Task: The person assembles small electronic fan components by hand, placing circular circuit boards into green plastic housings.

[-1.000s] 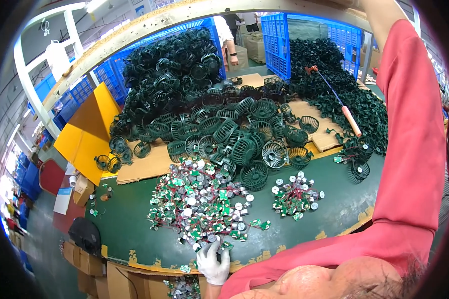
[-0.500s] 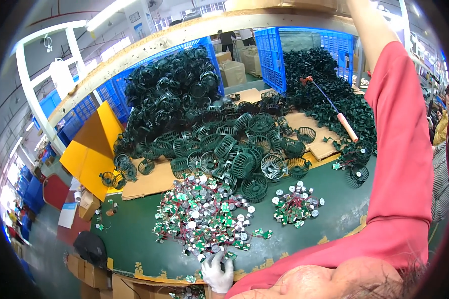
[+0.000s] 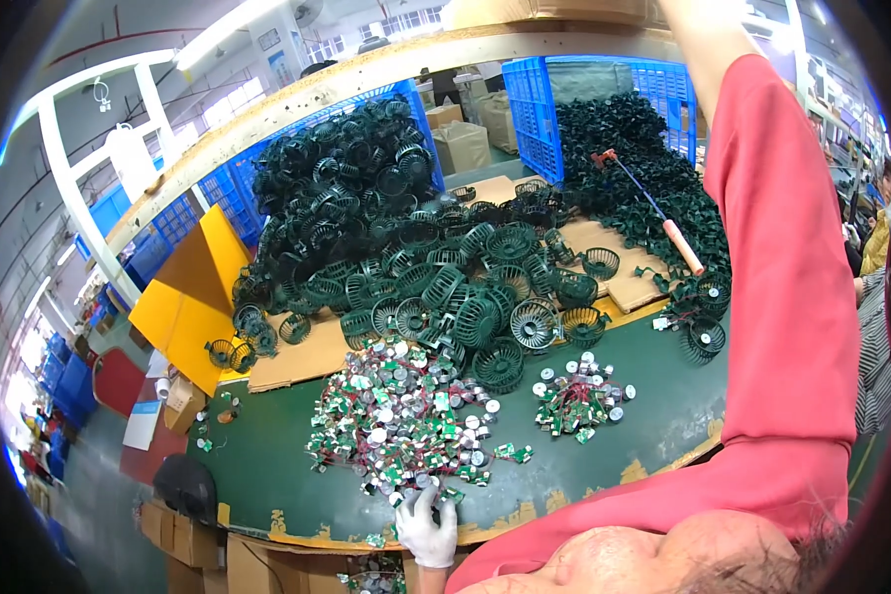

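Note:
My left hand [image 3: 428, 527], in a white glove, rests at the near edge of the green table, palm down. Its fingers are apart, with the thumb to the right, and the fingertips touch the near side of a big pile of small motors [image 3: 391, 426] with green circuit boards and red wires. No part is plainly held in it. My right arm [image 3: 777, 257], in a red sleeve, stretches up past the top rim of the view, so that hand is out of sight. A smaller heap of the same motors [image 3: 579, 399] lies to the right.
Dark green round fan cages [image 3: 436, 282] are heaped beyond the motors, on cardboard and by blue crates [image 3: 535, 119]. Small dark parts [image 3: 619, 139] fill the right crate, with a orange-handled tool [image 3: 681, 247] on them. A wooden beam [image 3: 396, 69] crosses above. A black cap [image 3: 185, 487] sits at left.
The view has shifted slightly, and my raised right arm appears a little further left. My left hand stays at the near edge of the motor pile, its fingers slightly more spread.

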